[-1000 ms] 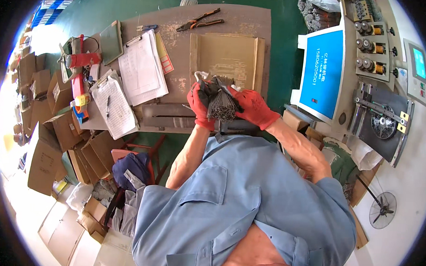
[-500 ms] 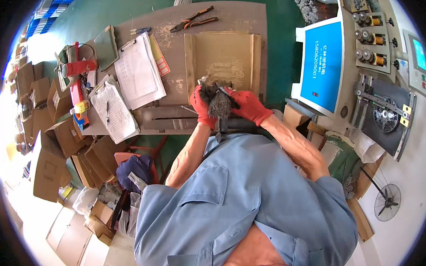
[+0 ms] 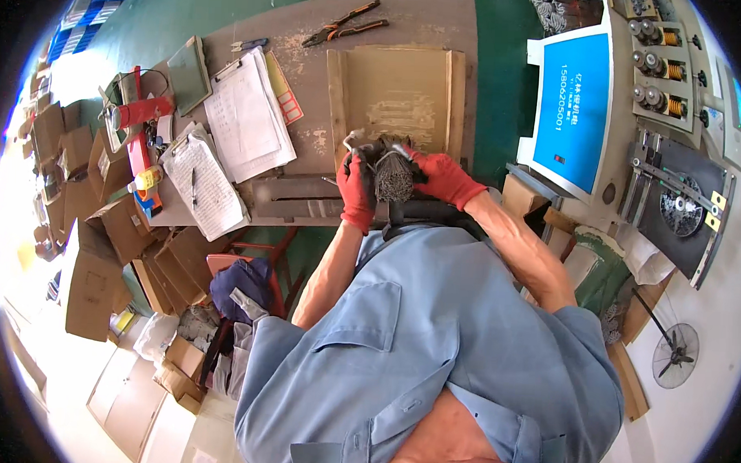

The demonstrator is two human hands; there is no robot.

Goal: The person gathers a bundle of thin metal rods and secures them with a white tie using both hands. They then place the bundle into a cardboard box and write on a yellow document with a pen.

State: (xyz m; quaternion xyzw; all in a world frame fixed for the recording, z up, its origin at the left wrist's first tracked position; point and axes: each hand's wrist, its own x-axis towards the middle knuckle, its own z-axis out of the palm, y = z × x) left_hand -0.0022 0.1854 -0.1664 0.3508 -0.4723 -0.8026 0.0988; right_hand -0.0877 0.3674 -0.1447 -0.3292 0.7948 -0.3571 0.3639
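Note:
A bundle of thin grey rods or wires [image 3: 394, 182] stands between my two red-gloved hands at the near side of the work board, its cut ends toward me. My left hand [image 3: 357, 192] is closed against its left side. By that hand's fingertips a short pale piece [image 3: 352, 139] sticks up; I cannot tell what it is. My right hand [image 3: 447, 179] grips the bundle from the right, fingers curled at its upper end. A pale strand seems to cross the bundle's top there. Dark glove palms hide most of the fingertips.
A wooden-edged board [image 3: 404, 86] lies under the work. Beyond it are pliers [image 3: 345, 25]. Clipboards with papers [image 3: 248, 117] and a red tool [image 3: 142, 113] lie left. A machine with a blue panel [image 3: 572, 112] stands right; cardboard boxes [image 3: 91, 279] are stacked at left.
The bundle has turned more upright, so its cut ends now face me. My right hand has shifted slightly right, and the whole view has shifted a little.

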